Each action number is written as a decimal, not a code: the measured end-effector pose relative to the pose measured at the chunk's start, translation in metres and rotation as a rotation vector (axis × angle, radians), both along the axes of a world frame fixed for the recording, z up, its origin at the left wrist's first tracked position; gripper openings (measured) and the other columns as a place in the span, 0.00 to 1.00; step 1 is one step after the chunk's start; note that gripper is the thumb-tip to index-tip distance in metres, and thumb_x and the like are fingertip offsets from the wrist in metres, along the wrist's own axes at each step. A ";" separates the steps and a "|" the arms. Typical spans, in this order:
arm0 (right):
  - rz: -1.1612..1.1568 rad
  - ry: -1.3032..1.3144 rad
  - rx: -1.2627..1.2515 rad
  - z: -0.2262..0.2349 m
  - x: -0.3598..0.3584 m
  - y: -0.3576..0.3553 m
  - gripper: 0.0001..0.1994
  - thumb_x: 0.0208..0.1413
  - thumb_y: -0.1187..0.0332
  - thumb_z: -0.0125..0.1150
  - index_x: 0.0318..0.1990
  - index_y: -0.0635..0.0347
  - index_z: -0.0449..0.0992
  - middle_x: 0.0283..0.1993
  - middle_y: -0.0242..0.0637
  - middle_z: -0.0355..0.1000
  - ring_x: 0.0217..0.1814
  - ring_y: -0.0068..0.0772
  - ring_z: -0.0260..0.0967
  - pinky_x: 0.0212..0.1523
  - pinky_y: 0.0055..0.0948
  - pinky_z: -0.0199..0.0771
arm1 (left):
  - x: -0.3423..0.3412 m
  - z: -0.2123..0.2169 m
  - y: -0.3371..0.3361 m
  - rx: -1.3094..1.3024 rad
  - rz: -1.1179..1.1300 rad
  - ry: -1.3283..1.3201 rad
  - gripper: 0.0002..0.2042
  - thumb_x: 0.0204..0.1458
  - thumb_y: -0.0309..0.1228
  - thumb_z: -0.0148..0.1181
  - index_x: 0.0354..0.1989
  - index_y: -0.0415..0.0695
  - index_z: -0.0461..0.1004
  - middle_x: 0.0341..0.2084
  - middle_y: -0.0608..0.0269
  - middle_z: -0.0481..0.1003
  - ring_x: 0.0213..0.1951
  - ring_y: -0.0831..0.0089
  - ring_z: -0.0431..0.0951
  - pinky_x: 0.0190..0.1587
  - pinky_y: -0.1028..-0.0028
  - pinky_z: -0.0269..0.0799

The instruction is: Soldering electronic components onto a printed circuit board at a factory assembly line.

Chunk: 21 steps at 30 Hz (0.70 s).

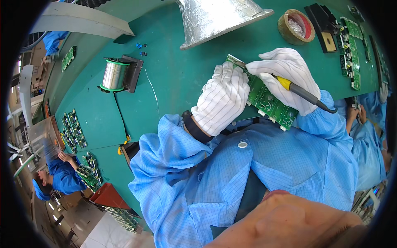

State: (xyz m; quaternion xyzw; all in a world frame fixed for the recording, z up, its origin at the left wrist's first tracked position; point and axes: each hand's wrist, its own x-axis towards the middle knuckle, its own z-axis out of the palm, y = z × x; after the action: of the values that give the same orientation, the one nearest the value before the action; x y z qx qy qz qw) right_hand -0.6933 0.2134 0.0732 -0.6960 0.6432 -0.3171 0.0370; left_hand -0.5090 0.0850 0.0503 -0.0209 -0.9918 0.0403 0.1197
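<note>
Green bench surfacing spans the workstation. Circuit board location: 2 o'clock from view centre, between the gloved hands. Left hand: fingers together at the board's left edge; whether they clamp it cannot be told. Right hand: fingers closed around the yellow-gripped soldering iron. Handling estimate: the board is probably light, stiff and fragile; grasp it by the long edges, clear of components. Containers: between 1 and 2 o'clock, a tan ring holds silvery scraps; at 2 o'clock, a black stand carries a yellowish pad.
</note>
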 end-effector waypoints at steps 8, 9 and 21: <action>-0.062 -0.125 0.014 -0.001 -0.009 0.000 0.08 0.56 0.69 0.58 0.40 0.56 0.81 0.42 0.33 0.80 0.47 0.37 0.76 0.52 0.36 0.72 | -0.001 0.000 0.000 0.021 0.005 -0.010 0.20 0.50 0.28 0.54 0.51 0.33 0.70 0.50 0.46 0.74 0.55 0.51 0.75 0.60 0.59 0.70; -0.043 -0.157 -0.007 -0.005 -0.010 0.000 0.08 0.57 0.68 0.58 0.40 0.56 0.81 0.43 0.34 0.80 0.46 0.37 0.76 0.51 0.36 0.72 | -0.001 0.001 0.000 0.008 -0.001 -0.022 0.19 0.50 0.28 0.54 0.51 0.34 0.70 0.50 0.46 0.74 0.55 0.51 0.75 0.60 0.59 0.69; -0.016 -0.335 -0.008 -0.021 -0.016 -0.015 0.11 0.62 0.65 0.54 0.41 0.60 0.81 0.42 0.37 0.80 0.33 0.33 0.74 0.40 0.33 0.74 | -0.001 0.001 0.000 0.001 0.000 -0.045 0.18 0.51 0.29 0.52 0.51 0.35 0.71 0.50 0.48 0.74 0.55 0.52 0.74 0.61 0.59 0.69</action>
State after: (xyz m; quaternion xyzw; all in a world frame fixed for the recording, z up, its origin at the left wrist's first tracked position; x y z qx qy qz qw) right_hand -0.7098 0.1988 0.0518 -0.6283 0.6324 -0.4315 0.1382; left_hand -0.5096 0.0849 0.0515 -0.0218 -0.9942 0.0392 0.0976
